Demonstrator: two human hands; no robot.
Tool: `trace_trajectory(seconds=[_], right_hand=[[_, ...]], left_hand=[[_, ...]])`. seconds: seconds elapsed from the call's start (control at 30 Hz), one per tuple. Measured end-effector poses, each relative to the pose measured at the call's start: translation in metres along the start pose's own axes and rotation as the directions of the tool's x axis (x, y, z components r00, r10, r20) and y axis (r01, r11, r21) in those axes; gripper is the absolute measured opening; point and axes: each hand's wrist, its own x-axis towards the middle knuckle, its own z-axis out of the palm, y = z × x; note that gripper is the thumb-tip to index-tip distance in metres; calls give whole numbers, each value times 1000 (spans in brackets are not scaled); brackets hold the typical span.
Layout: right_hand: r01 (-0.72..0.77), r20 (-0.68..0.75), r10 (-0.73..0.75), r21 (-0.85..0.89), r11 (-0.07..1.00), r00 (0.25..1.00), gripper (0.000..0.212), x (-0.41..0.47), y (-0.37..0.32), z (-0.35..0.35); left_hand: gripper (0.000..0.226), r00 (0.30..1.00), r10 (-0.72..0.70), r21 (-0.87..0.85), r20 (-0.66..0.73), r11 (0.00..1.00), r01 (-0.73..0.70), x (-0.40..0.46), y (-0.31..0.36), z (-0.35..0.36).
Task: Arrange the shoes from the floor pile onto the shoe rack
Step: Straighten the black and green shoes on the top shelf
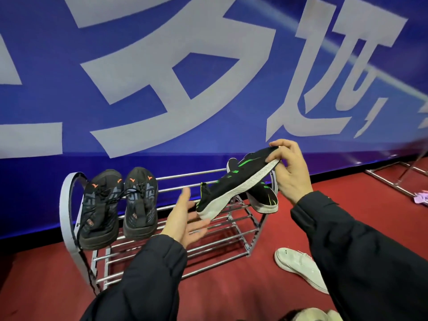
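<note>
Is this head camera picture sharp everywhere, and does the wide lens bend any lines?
Head view: the shoe rack and the black and green shoe in the right hand are fairly sharp; the banner smears toward the upper right corner; its lower edge curves, which is lens distortion; lighting is even, with a soft sheen upper right.

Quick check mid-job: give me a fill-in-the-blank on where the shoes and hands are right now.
1. The right hand grips the black-and-green shoe by its ____ end.
2. The left hand is open, palm up, under that shoe's ____.
3. The white shoe lies on the ____.

Missing words: toe; heel; floor
</note>
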Motion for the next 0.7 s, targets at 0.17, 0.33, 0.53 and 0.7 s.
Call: trace_trajectory(seconds=[0.17, 0.33, 0.53, 0.7], right_hand=[[-91, -79, 112, 228, 969, 991, 52, 1, 7, 4], [-368, -63, 433, 428, 826, 899, 43, 3, -5, 18], [-832, 537, 643, 253, 494, 546, 29, -80, -10, 85], [-776, 329, 709, 371, 510, 624, 22, -82, 9, 113]], left_hand=[[51, 995, -94, 244, -14, 965, 95, 14, -7, -6], [21, 997, 56, -59, 45, 997, -53, 11, -1, -1], [39, 984, 171, -116, 42, 980, -165, 8, -25, 28], [30, 990, 35, 196, 138, 979, -62, 4, -36, 39]])
